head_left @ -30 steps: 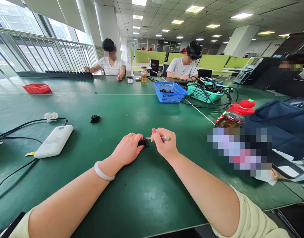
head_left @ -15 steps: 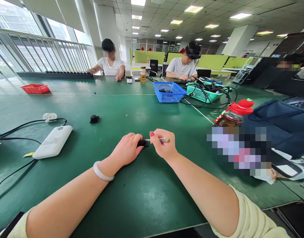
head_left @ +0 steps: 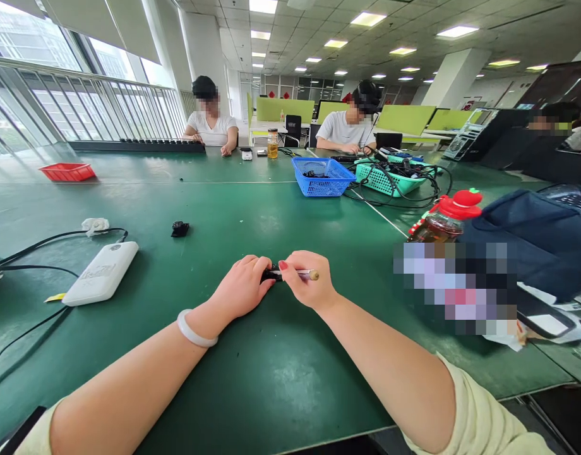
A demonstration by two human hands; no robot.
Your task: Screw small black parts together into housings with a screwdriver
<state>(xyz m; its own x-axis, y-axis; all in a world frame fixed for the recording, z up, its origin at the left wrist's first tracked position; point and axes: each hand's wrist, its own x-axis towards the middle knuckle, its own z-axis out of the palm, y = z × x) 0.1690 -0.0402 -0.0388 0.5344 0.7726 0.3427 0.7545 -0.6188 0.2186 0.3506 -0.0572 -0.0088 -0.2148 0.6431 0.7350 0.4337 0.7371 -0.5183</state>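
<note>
My left hand (head_left: 243, 285) rests on the green table, its thumb and fingers closed round a small black part (head_left: 270, 274) whose details are mostly hidden. In my right hand (head_left: 311, 278) is a slim pen-like tool (head_left: 308, 275) with a pale shaft and a tan rounded end, pinched between thumb and fingers. The tool's front end reaches the black part, though its tip is covered by my fingers. Farther off to the left lies another small black piece (head_left: 180, 229), apart from both hands.
A white power bank (head_left: 101, 273) with black cables lies left. Across the green table (head_left: 215, 196) are a red tray (head_left: 67, 172), a blue basket (head_left: 323, 178) and a green basket (head_left: 389, 180) of cables. A red-lidded bottle (head_left: 449, 218) and dark blue bag (head_left: 537, 234) stand right. Two people sit opposite.
My right hand has shifted slightly left with the tool, closer to the black part. My left hand stays put. At the far left, the long black strip beside a seated person has slid right.
</note>
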